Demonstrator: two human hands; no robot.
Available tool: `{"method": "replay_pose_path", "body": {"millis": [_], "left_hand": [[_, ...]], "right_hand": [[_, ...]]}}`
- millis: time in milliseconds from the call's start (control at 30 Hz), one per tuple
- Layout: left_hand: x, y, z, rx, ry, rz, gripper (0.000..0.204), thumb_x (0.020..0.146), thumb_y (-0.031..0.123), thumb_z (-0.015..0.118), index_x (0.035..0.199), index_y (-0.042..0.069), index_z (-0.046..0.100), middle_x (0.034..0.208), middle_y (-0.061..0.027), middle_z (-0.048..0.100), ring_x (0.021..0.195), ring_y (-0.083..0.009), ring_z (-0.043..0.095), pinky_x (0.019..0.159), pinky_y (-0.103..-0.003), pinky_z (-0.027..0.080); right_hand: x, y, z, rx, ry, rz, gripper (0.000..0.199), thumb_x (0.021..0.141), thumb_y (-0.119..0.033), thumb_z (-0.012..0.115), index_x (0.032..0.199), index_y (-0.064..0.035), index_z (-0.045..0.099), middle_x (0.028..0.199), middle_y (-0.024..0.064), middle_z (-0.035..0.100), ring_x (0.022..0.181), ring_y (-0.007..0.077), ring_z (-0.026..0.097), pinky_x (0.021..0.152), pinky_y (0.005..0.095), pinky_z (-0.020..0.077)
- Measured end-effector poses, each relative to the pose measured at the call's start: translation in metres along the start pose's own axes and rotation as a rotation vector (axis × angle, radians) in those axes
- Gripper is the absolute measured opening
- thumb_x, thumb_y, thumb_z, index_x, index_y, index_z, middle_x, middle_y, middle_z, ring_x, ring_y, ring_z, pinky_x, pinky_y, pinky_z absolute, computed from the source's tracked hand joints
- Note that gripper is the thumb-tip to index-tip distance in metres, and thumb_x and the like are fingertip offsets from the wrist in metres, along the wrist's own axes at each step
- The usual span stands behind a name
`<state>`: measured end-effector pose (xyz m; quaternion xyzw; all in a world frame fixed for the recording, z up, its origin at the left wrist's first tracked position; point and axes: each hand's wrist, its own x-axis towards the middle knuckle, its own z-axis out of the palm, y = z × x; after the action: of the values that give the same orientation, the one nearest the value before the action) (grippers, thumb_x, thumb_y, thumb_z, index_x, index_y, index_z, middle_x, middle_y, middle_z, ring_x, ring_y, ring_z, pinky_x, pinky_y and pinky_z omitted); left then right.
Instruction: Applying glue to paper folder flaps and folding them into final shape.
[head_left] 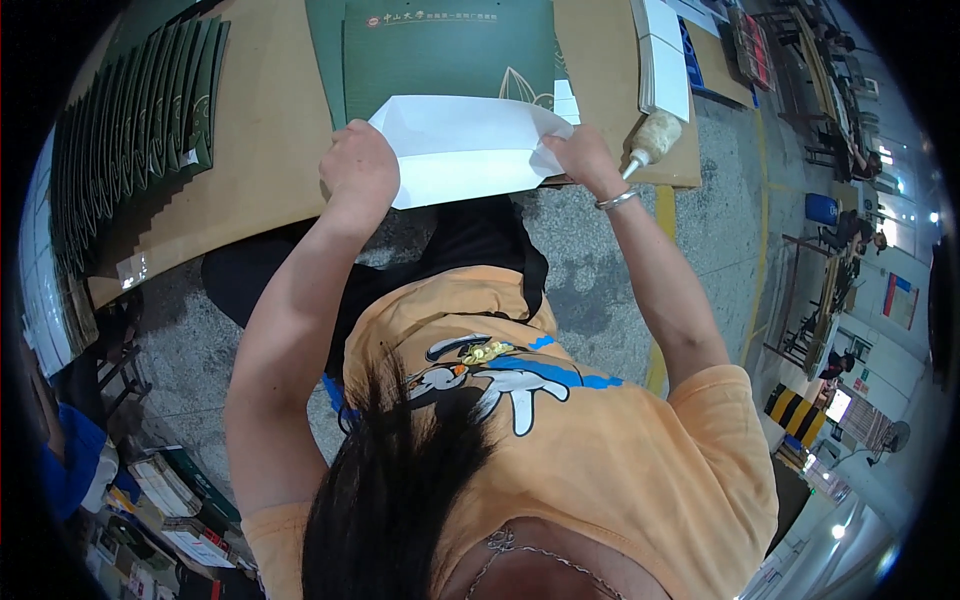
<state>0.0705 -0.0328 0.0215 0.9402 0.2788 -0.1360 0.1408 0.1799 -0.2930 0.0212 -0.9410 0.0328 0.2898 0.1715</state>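
White paper, smooth and matte, makes up the panel I hold in the head view: wide, with slanting corners, a crease running from end to end, a greyer far half and a brighter near half. It sits at the near edge of the brown table, against the near end of a flat green paper bag with pale line drawing; whether the two are joined, I cannot tell. My left hand is curled closed on the panel's left end, back of the hand up, fingertips hidden. My right hand clamps the right end, thumb laid over the paper. Both forearms reach forward, elbows spread wide. Just beside my right hand lies a nozzled squeeze bottle; well to the left stands a row of green bags.
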Motion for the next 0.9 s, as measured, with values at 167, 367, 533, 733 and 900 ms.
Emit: {"method": "replay_pose_path", "body": {"millis": [167,367,533,733,900], "left_hand": [[-0.001,-0.001,-0.002,0.015,-0.029,0.005,0.028,0.089,0.010,0.050,0.112,-0.006,0.054,0.111,-0.0228,0.062,0.102,-0.0369,0.064,0.085,-0.044,0.053],[-0.007,0.001,-0.001,0.020,0.110,0.084,0.058,0.089,0.019,0.055,0.137,-0.009,0.038,0.134,-0.0277,0.045,0.126,-0.0375,0.048,0.106,-0.053,0.035],[-0.007,0.005,0.038,-0.083,0.499,0.379,0.075,0.091,0.041,0.055,0.145,-0.005,0.031,0.152,-0.0246,0.027,0.143,-0.0372,0.021,0.115,-0.057,0.011],[-0.007,0.014,0.044,0.139,0.417,0.365,0.082,0.095,0.061,0.037,0.148,-0.002,0.029,0.157,-0.0205,0.021,0.147,-0.0319,0.014,0.117,-0.055,0.005],[-0.004,0.013,0.051,0.056,0.421,0.410,0.085,0.094,0.062,0.040,0.148,-0.002,0.029,0.156,-0.0219,0.020,0.148,-0.0335,0.012,0.117,-0.055,0.003]], "right_hand": [[0.006,0.011,0.017,-0.028,0.160,-0.116,0.035,0.082,-0.027,0.061,0.091,0.0060,0.069,0.095,0.0285,0.067,0.092,0.0419,0.066,0.083,0.0461,0.0522],[-0.006,-0.006,0.013,-0.222,0.173,-0.125,0.030,0.082,-0.022,0.059,0.090,0.0046,0.069,0.093,0.0284,0.067,0.090,0.0417,0.066,0.081,0.0469,0.0536],[-0.021,-0.030,0.029,-0.247,0.300,-0.097,0.027,0.083,-0.016,0.056,0.100,0.0042,0.061,0.100,0.0287,0.066,0.088,0.0419,0.067,0.078,0.0482,0.0538],[-0.031,-0.026,0.036,-0.181,0.477,-0.287,0.071,0.089,-0.030,0.059,0.140,0.0102,0.029,0.134,0.0314,0.046,0.120,0.0434,0.049,0.101,0.0486,0.0397],[-0.007,-0.021,0.063,0.054,0.656,-0.609,0.078,0.094,-0.041,0.055,0.145,0.0087,0.025,0.145,0.0330,0.032,0.139,0.0446,0.027,0.114,0.0552,0.0191]]}}
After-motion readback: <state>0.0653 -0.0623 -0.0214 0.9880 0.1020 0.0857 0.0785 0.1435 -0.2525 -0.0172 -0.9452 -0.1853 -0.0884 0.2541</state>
